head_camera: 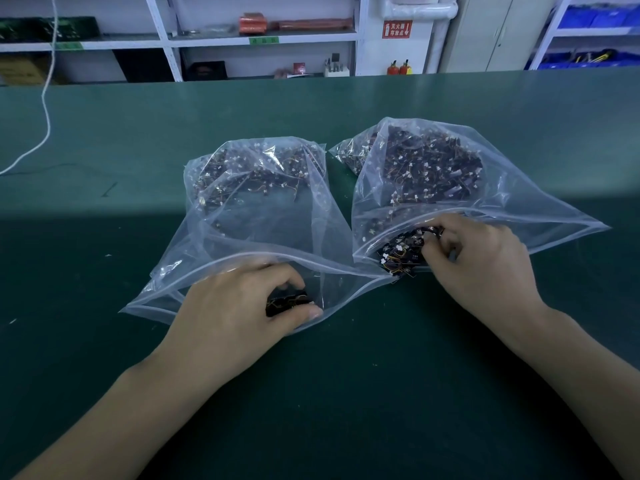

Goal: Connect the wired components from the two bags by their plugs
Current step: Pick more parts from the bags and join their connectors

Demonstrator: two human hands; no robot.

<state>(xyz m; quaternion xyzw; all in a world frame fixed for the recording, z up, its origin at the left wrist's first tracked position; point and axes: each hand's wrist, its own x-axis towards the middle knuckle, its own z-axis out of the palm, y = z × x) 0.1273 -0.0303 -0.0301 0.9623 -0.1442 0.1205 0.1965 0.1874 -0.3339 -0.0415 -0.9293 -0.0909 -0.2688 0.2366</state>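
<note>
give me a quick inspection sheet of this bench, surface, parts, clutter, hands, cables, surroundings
surface: green bench mat, a few pale specks on it
job's things: left bag and right bag, both clear, open toward the person, full of small wired components
clutter: nothing seen
hands: left hand at the left bag's mouth, fingers curled round a dark wired component; right hand picks at a loose pile of components at the right bag's mouth
cables: white cord hanging onto the mat, far left
surroundings: white shelving, blue bins
</note>
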